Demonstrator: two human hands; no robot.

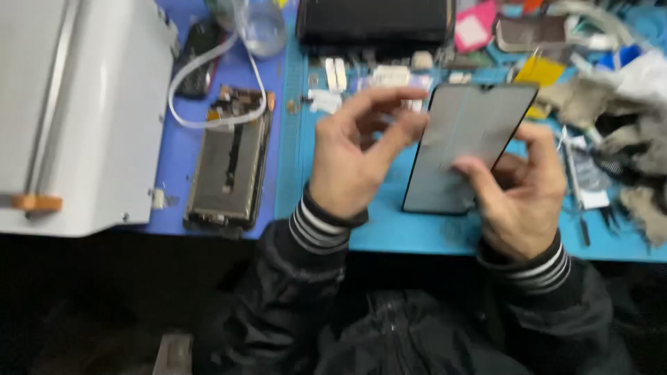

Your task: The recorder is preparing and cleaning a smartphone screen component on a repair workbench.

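A thin, flat, dark glass phone screen panel (467, 149) with rounded corners and a tiny notch in its top edge is held up off the blue desk (410, 232). It tilts a bit to the right. Its grey face shines. The picture is blurry, so small marks don't show.

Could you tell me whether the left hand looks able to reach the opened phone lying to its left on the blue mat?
Probably yes. The left hand only touches the edge of the glass panel, which the right hand holds, and the opened phone lies close beside it with bare mat between them.
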